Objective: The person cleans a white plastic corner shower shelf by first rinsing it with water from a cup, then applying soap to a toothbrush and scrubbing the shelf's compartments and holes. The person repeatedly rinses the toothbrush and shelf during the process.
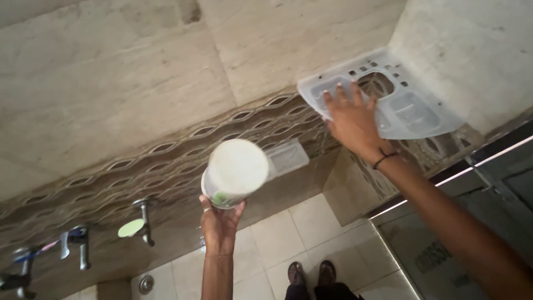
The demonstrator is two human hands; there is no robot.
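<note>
The corner shelf (413, 114), a pale translucent plastic tray with holes fixed where two tiled walls meet, looks light, stiff and possibly slick; the right hand (352, 119) lies flat on its front rim with fingers spread, gripping nothing. The white tub (236, 172) sits lower, near mid-frame; the left hand (221, 222) clasps its base from below, and it seems light and smooth, best held around the body.

Taps (22, 266) blurred, cut off left
</note>
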